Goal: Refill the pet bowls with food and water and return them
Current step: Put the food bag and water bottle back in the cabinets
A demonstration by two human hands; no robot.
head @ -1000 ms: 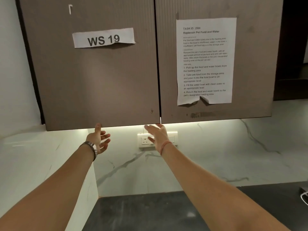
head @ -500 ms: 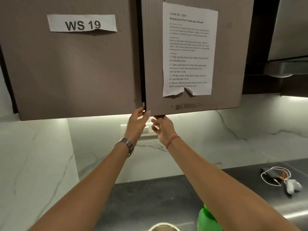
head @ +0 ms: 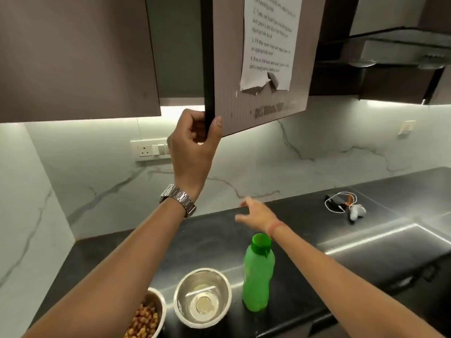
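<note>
Swinging open now — cabinet door point(head: 258, 101) in left hand point(head: 195, 145); right hand point(head: 256, 213) dropped.

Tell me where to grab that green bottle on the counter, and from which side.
Probably best to wrap the hand around the green bottle at its narrower waist, below the cap. It stands upright on the dark counter. Come from the right, where that counter is bare; the steel bowl sits close on its left. The right hand is open and nearest.
</note>
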